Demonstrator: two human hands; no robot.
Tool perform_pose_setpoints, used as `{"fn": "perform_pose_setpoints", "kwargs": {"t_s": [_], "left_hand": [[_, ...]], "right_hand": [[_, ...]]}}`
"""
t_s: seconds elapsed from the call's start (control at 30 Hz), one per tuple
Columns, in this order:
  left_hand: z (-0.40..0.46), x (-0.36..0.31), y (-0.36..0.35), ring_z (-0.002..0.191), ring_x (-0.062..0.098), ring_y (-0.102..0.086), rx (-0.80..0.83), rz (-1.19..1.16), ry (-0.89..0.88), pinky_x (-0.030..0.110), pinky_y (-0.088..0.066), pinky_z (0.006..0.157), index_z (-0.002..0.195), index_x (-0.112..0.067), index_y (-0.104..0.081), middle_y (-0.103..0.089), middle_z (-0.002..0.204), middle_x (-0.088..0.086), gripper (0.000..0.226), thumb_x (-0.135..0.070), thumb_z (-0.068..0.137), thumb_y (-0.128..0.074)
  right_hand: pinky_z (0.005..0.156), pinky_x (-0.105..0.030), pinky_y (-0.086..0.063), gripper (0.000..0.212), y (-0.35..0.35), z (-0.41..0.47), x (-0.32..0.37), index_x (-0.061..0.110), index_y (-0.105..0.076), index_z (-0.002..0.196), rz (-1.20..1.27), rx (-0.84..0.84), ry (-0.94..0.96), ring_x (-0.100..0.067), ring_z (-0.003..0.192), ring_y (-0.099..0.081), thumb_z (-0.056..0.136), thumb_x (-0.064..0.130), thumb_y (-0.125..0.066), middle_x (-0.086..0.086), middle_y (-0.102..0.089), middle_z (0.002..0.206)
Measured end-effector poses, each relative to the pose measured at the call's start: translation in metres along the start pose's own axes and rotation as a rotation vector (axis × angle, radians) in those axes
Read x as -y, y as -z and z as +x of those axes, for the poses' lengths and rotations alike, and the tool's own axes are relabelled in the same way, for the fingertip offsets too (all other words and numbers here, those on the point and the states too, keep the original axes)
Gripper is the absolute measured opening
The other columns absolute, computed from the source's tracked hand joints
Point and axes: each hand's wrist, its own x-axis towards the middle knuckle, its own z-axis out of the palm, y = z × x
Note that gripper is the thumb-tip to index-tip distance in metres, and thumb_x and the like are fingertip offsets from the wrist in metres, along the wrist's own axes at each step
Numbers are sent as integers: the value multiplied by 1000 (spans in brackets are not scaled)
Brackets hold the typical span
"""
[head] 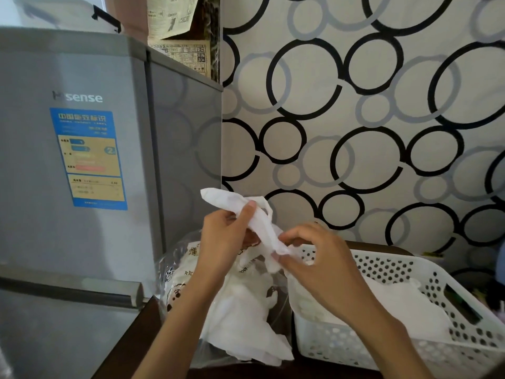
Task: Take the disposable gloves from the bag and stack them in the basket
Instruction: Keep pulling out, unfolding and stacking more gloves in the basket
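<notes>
One glove (246,214) pinched by two hands, left (226,239) and right (314,258); perhaps several in one basket (382,348).

Grey Hisense fridge (82,160) left; circle-patterned wallpaper (355,119) behind; newspaper (175,17) above.

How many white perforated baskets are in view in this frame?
1. The basket stands at lower right, beside the bag, with white gloves lying inside it. The right hand partly covers its near left corner; nothing suggests a second.
</notes>
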Motion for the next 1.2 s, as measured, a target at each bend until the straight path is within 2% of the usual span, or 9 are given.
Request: {"fn": "perform_pose_setpoints", "kwargs": {"t_s": [0.17,0.33,0.47,0.6,0.73,0.83,0.9,1.0,1.2], "left_hand": [[6,7,9,50,7,-64,122,478,-20,28,-54,64,86,-22,-66,-72,65,-9,38,-56,91,-48],[5,7,3,111,11,-55,-2,574,-190,39,-49,96,141,-31,-33,-54,123,-10,76,-61,78,-62],[-5,7,-10,134,-1,-30,413,445,-357,33,-31,111,140,-51,-28,-35,135,-29,60,-67,84,-41],[-6,14,-7,99,0,-60,632,565,-304,34,-53,89,115,-39,-61,-66,102,-22,30,-52,88,-55],[-6,14,-7,76,7,-64,515,560,-375,46,-54,77,91,-27,-72,-70,83,-8,18,-37,94,-57],[-10,7,-9,61,12,-61,460,525,-415,45,-54,65,82,-22,-70,-67,73,-2,22,-38,92,-59],[-11,6,-10,60,15,-63,483,518,-374,43,-54,62,82,-22,-72,-69,74,0,32,-51,86,-62],[-12,7,-9,67,20,-67,493,511,-327,47,-57,69,84,-24,-75,-72,78,1,41,-62,79,-63],[-10,4,-12,74,28,-66,472,254,-260,39,-55,71,89,-13,-73,-71,82,10,34,-35,97,-48]], "right_hand": [[62,-12,-50,14,26,6,-13,29,-68,92,260,-51,-142,1,76,-66,89,17,-62,12,-71,86],[61,-5,-46,27,51,5,-20,30,-70,91,333,5,-233,7,78,-63,90,6,-58,19,-70,83],[64,-10,-48,14,54,2,-19,26,-74,92,398,131,-277,0,79,-68,85,16,-67,12,-73,85],[68,-17,-50,13,62,1,-21,22,-77,89,460,148,-333,-11,83,-70,79,16,-71,2,-75,87],[73,-24,-53,25,77,-2,-21,26,-78,85,525,252,-425,-16,84,-70,62,33,-74,-1,-75,89],[67,-21,-53,27,80,-4,-17,20,-78,85,563,194,-459,-15,76,-70,68,39,-70,-1,-75,85],[57,-18,-48,20,77,-1,-17,19,-76,84,586,11,-468,-10,68,-66,80,36,-66,2,-73,79],[63,-22,-46,16,74,3,-23,23,-70,82,521,-235,-451,-10,73,-60,89,34,-60,5,-67,78],[67,-17,-44,11,73,6,-31,28,-66,84,319,-420,-294,-4,80,-63,91,29,-58,14,-68,77]]}}
